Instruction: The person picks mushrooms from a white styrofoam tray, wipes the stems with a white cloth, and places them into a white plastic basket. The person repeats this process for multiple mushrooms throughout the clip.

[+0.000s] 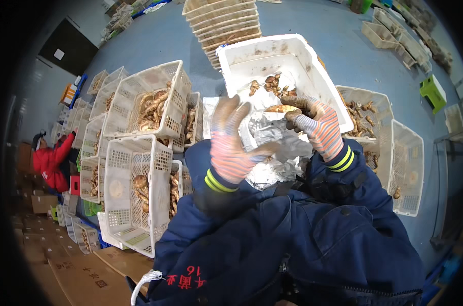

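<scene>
My right hand (318,124), in a striped work glove with soiled fingertips, pinches a pale brown mushroom (279,109) over the near side of a white foam box (269,57). To its left my left hand (233,141), gloved the same way and blurred by motion, has its fingers and thumb spread with no object seen in its grip. Several mushrooms (272,84) rest on white lining inside the box. Crumpled silver foil (267,132) lies below and between my hands, close to my lap.
At my left are white plastic crates (114,183) with mushrooms, above cardboard boxes (78,275). More crates (409,172) stand right. Beyond the foam box rises a stack of nested crates (223,19). A person in a red jacket (55,164) works far left. A green stool (432,93) stands far right.
</scene>
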`<action>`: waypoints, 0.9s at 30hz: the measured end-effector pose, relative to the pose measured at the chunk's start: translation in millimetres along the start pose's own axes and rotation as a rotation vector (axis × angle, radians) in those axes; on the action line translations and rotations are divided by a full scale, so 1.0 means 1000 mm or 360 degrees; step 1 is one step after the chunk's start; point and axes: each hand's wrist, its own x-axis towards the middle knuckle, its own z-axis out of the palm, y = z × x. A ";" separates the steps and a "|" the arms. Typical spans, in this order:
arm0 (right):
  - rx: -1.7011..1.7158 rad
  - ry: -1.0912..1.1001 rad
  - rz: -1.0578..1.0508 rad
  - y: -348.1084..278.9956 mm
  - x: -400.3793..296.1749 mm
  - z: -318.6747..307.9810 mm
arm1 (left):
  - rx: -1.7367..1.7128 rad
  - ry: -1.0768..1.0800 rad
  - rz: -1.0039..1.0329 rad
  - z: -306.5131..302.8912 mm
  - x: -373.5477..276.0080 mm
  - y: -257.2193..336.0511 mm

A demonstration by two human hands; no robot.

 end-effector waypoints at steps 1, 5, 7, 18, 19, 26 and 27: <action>-0.0032 0.0040 -0.0024 -0.003 -0.001 0.007 | 0.0130 -0.0064 -0.0060 0.006 0.005 0.012; -0.0391 0.0172 -0.0245 -0.009 -0.002 0.014 | -0.0030 -0.0090 -0.0226 0.016 -0.002 0.003; -0.0415 0.0243 -0.0282 -0.004 0.001 0.006 | -0.0136 -0.0035 -0.0250 0.006 -0.006 0.002; 0.0513 0.0167 -0.0173 -0.001 0.010 -0.047 | -0.1395 -0.0143 -0.1389 -0.042 -0.065 -0.053; 0.0518 0.0158 -0.0126 -0.002 0.010 -0.044 | -0.1296 -0.0044 -0.1409 -0.044 -0.066 -0.055; 0.1120 0.0289 0.0256 0.028 0.010 -0.004 | -0.1455 -0.0471 -0.1021 -0.016 -0.021 -0.013; 0.0980 0.0311 0.0220 0.029 0.005 -0.001 | -0.1884 -0.0491 -0.1357 -0.015 -0.021 -0.009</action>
